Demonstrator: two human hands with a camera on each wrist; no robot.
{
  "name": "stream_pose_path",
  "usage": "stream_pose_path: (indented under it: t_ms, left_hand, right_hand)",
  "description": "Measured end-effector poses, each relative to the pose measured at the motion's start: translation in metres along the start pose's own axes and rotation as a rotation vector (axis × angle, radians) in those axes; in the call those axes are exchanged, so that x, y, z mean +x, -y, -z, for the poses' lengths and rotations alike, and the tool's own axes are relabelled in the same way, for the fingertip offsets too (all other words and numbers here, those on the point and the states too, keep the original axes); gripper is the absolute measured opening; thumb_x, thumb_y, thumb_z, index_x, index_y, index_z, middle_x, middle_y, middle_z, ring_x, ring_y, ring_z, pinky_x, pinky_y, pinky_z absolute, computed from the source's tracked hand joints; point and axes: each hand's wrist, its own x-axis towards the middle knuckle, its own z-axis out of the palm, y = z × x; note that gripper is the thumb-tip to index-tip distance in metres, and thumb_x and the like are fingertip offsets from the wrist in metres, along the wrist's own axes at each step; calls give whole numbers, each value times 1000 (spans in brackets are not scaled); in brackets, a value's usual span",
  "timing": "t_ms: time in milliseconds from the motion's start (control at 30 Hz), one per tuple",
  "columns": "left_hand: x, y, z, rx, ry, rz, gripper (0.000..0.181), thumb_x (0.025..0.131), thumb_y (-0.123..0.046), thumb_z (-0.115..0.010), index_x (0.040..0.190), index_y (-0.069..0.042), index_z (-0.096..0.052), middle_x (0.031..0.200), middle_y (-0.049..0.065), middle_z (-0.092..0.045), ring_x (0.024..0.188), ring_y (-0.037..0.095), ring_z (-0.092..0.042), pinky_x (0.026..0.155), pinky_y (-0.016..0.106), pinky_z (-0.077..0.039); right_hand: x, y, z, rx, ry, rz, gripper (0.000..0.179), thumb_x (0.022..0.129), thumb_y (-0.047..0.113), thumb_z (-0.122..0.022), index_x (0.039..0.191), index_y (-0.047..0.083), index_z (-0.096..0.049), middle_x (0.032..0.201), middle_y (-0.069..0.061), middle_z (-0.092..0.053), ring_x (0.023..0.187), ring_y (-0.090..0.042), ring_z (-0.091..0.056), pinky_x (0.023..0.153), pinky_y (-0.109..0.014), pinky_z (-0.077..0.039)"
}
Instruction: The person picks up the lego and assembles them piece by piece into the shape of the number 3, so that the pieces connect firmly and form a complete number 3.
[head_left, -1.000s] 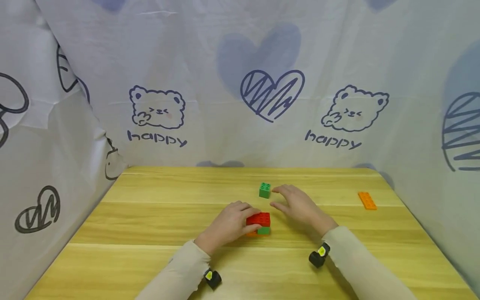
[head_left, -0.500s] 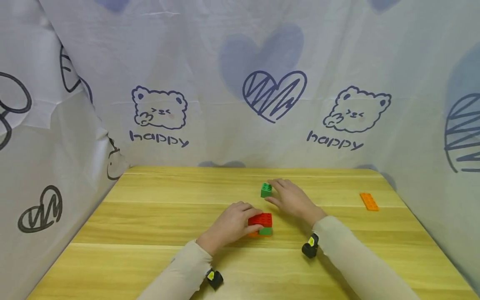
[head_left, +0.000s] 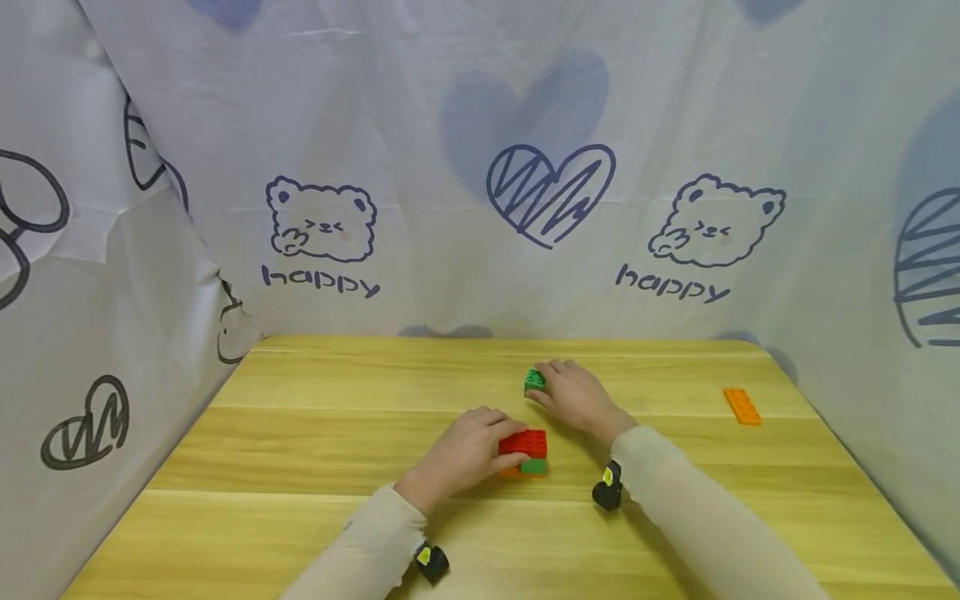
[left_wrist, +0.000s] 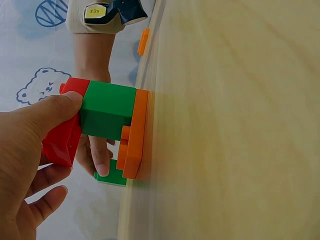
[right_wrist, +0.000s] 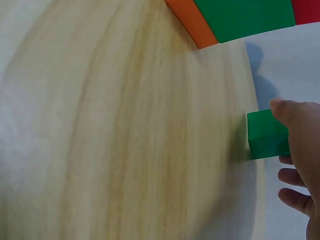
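A small stack of toy building bricks stands on the table: a red brick (head_left: 534, 442) on top, a green brick (left_wrist: 107, 110) beneath it, and an orange studded plate (left_wrist: 137, 132) at the bottom. My left hand (head_left: 463, 450) grips the red brick between thumb and fingers. Farther back, a separate small green brick (right_wrist: 267, 135) sits on the table. My right hand (head_left: 576, 397) pinches it from the right, thumb on the near side and fingers on the far side. Part of that brick is hidden behind the fingers.
Another orange studded plate (head_left: 742, 407) lies flat at the right side of the wooden table (head_left: 300, 450). White cloth (head_left: 450, 250) printed with hearts and bears hangs behind the table and at both sides.
My right hand has moved left to the small green brick and closed its fingers on it. My left hand keeps its grip on the stack.
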Motion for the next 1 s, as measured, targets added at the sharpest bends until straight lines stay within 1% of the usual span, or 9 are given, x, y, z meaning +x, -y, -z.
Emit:
stream_pose_path:
  t_ms: [200,367,500,600,733,867,1000]
  left_hand:
    - [0,0,-2,10,-11,-3,38,90,-45,-69,114,-15,-71,102,-2,-68,85,13,-59,79,26,-50]
    - [0,0,-1,-2,-14,-2,38,90,-44,-69,113,-14,-71,102,-2,-68,85,13,-60,78,26,-51]
    - [0,0,-2,-9,-5,15,38,91,-45,-68,114,-15,-71,102,-2,-68,86,13,-60,79,26,-51]
    - [0,0,-3,-14,0,24,39,91,-46,-67,115,-16,-71,103,-3,-68,87,13,-60,80,26,-51]
    - [0,0,-4,-24,-14,13,38,91,-44,-68,114,-15,-71,102,-3,-68,88,12,-60,80,26,-51]
    - [0,0,-2,-35,-28,0,38,90,-43,-70,113,-14,-71,101,-2,-68,88,13,-60,80,26,-51]
    - [0,0,-1,-28,-23,0,38,90,-43,-70,114,-13,-71,102,-1,-68,88,14,-60,81,26,-51]
  right_hand:
    - [1,0,-5,-2,-13,-11,53,98,41,-59,133,3,-55,123,-13,-62,113,-32,-58,98,-46,-45]
    - [0,2,-2,12,-24,-11,47,98,36,-60,131,3,-56,119,-13,-63,108,-31,-59,95,-45,-47]
    - [-2,2,1,29,-25,-9,46,97,34,-61,130,3,-57,119,-13,-63,107,-31,-59,94,-45,-48]
    - [-5,2,3,50,-18,-12,46,97,34,-61,130,3,-57,122,-14,-62,109,-31,-59,95,-45,-47]
    - [-11,1,8,70,-17,-13,46,96,35,-62,130,3,-57,125,-14,-61,113,-32,-58,96,-46,-47]
    - [-17,1,15,73,-23,-6,47,95,35,-64,129,4,-58,125,-14,-61,112,-31,-58,95,-46,-48]
    - [-22,2,20,86,-35,0,47,95,36,-64,130,5,-58,124,-13,-62,111,-31,-59,94,-46,-48]
